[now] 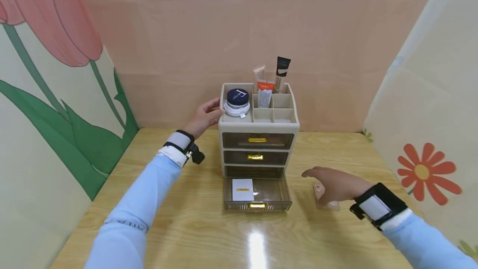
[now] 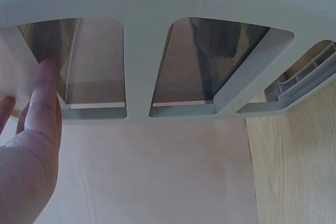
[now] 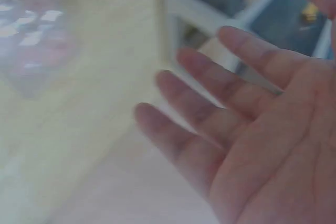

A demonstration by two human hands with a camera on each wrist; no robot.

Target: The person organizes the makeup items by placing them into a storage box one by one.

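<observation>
A cream cosmetics organizer (image 1: 257, 128) stands on the table with its bottom drawer (image 1: 272, 190) pulled out. Inside that drawer lies a white square packet (image 1: 242, 190) with a yellow label. My left hand (image 1: 205, 116) rests against the organizer's upper left side; in the left wrist view its extended finger (image 2: 43, 98) touches the side near a cut-out. My right hand (image 1: 337, 184) hovers right of the drawer, its fingers (image 3: 194, 108) spread and its palm holding nothing. Partly hidden beneath it is a small pink patterned packet (image 1: 319, 191), blurred in the right wrist view.
On the organizer's top sit a dark blue round compact (image 1: 237, 97), a white round case (image 1: 236, 110) and several tubes, one with an orange cap (image 1: 266, 86) and one black-capped (image 1: 282, 65). Two upper drawers (image 1: 257, 140) are closed. A pink-covered wall (image 1: 179, 45) stands behind.
</observation>
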